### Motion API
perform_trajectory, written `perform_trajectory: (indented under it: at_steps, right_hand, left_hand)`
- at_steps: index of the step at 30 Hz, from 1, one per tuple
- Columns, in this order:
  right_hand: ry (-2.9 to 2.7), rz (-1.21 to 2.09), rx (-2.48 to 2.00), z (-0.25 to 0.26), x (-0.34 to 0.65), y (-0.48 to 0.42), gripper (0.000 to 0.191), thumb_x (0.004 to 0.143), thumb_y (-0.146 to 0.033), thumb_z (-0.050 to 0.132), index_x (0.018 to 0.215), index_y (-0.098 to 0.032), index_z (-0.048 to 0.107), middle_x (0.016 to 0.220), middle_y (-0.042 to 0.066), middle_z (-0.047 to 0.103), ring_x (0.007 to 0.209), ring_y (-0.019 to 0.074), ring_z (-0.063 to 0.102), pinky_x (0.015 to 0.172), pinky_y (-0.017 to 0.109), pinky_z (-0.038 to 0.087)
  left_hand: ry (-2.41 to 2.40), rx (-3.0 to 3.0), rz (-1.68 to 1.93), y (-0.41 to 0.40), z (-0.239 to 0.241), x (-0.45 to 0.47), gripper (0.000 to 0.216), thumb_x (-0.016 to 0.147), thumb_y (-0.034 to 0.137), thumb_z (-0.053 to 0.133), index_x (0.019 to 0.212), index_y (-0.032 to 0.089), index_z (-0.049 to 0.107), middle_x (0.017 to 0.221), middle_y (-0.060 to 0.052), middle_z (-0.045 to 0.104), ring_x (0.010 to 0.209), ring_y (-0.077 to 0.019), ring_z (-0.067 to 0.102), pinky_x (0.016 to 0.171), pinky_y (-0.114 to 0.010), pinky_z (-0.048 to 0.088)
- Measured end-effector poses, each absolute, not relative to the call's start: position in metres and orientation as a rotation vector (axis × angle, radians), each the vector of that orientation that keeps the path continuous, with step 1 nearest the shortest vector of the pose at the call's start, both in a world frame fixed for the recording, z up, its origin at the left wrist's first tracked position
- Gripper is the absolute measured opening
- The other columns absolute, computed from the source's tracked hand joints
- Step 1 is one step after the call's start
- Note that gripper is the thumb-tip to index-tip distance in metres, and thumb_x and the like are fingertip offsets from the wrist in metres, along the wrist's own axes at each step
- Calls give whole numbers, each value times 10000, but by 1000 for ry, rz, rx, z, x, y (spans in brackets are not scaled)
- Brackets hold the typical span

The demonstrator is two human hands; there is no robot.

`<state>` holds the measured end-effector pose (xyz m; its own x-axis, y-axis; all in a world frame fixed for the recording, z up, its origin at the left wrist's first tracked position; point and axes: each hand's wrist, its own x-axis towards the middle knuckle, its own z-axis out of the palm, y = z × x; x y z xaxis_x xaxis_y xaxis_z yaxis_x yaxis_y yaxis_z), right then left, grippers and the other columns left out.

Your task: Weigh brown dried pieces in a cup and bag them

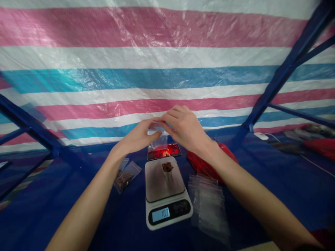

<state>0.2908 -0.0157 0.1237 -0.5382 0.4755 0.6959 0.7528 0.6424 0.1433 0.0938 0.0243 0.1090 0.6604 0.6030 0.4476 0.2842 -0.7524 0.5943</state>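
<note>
Nearest the front edge of the counter (123,223), a white scale (157,190) is showing lit digits, and flat clear bags (209,205) are lying just beside it, toward the right edge. Toward the left edge, small filled bags (128,177) are holding brown pieces. On the scale's plate a small cup (167,173) is standing with dark brown pieces (166,166) heaped at its top. Beyond it, a glowing red screen (171,150) is lying flat, and a red bundle (199,164) is resting to its right. Above the screen, the left hand (140,137) is pinching a clear bag (160,141); the right hand (184,125) is curling at its top, its exact grip impossible to tell. Past the far edge, a striped sheet (157,78) is hanging.
</note>
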Motion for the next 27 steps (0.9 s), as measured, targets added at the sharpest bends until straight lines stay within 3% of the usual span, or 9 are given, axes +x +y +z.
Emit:
perform_trajectory:
  at_steps: [2,5,11,14,18,23,27]
  right_hand:
    - [-2218,-473,-878,118,288,-11,194,1058,-169,529,979,-177,706,949,96,748,922,256,591,823,384,412]
    - [-2190,-288,-815,110,289,-9,174,1030,-145,543,969,-172,704,954,93,757,933,238,643,865,369,472]
    - [-2224,-1,-726,96,298,-4,226,1020,-144,557,1153,-196,733,1105,88,787,991,219,723,875,355,545]
    - [-2291,26,-643,92,301,2,328,1014,-99,542,1246,-235,729,1232,67,779,1140,224,722,963,368,549]
    - [-2329,-92,-674,92,303,5,347,982,-55,524,1186,-209,759,1306,88,757,1233,266,697,1038,420,531]
    - [-2344,-74,-764,94,303,1,384,1009,-70,481,1282,-198,719,1267,119,756,1188,273,698,1012,436,532]
    - [-2427,26,-717,95,300,1,400,963,-23,474,1218,-187,735,1263,127,745,1183,274,684,1022,442,530]
  left_hand:
    - [730,2430,924,31,107,90,349,890,121,545,1160,187,757,1150,-79,808,1109,-266,747,1056,-476,584]
    - [748,2482,927,37,100,83,433,857,69,473,1178,180,742,1170,-78,796,1125,-257,735,1058,-468,574]
    - [813,2602,937,41,89,83,365,902,81,441,1136,199,694,1077,-57,768,1050,-231,709,981,-414,568]
    - [823,2607,911,44,88,84,314,929,133,504,1196,201,656,1158,-68,747,1088,-235,694,990,-411,550]
    - [881,2629,924,47,87,80,301,951,179,554,1241,209,625,1238,-75,717,1137,-243,675,1023,-418,530]
    - [911,2716,858,47,84,75,298,989,185,517,1275,220,591,1248,-82,695,1169,-253,644,1026,-430,514]
    - [933,2751,824,44,85,78,256,986,172,503,1219,211,600,1180,-85,700,1126,-261,645,974,-422,517]
